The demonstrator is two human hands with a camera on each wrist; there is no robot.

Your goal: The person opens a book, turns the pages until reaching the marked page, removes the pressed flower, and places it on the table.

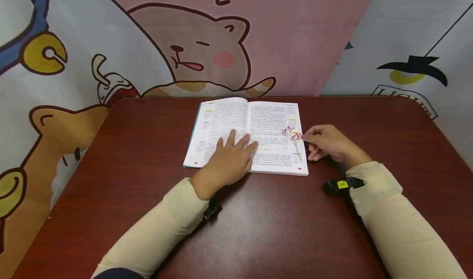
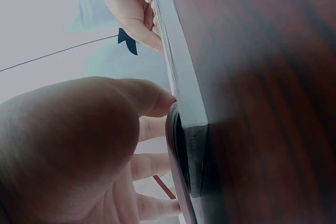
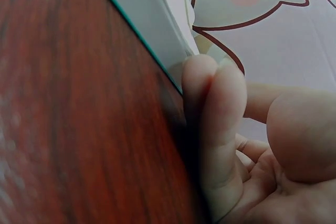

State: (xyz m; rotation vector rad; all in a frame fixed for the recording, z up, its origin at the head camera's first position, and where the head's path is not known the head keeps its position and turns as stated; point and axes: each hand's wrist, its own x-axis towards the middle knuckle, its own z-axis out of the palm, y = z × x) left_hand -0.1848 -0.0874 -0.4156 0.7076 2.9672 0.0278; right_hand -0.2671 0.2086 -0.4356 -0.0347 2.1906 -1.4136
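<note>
An open book (image 1: 273, 164) with printed pages lies on the table. My left hand (image 1: 229, 160) rests on it with spread fingers, across the lower middle near the spine. In the left wrist view, the left thumb (image 2: 149, 98) touches the page edge, where the paper bows above the page block (image 2: 184, 82). At the right margin my right hand (image 1: 327, 143) pinches the page edge between thumb and forefinger; its other fingers curl below. A dried pink flower sprig (image 1: 292, 135) lies on the right page beside those fingertips. In the right wrist view, the fingertips (image 3: 202, 72) meet the book's edge.
The dark reddish wooden table (image 1: 129, 155) extends around the book. A wall with cartoon pictures (image 1: 288, 36) rises behind its far edge. Black straps with small devices sit at the left wrist (image 1: 212, 210) and right wrist (image 1: 343, 184).
</note>
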